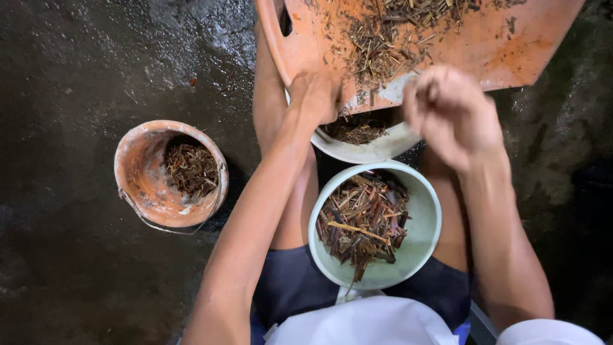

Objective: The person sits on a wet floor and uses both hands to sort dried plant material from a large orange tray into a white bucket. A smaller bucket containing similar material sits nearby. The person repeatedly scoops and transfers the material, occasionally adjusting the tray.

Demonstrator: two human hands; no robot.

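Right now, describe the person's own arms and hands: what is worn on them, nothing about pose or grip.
Both arms are bare from wrist to upper arm. The left hand and right hand wear no gloves, and no rings, watch or bracelet show. White short sleeves end high on the upper arms; the right sleeve shows at the bottom edge.

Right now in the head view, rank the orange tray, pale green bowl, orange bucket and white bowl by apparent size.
1. orange tray, cut off by the frame
2. pale green bowl, though nearest the camera
3. orange bucket
4. white bowl, mostly hidden under the tray, so unsure
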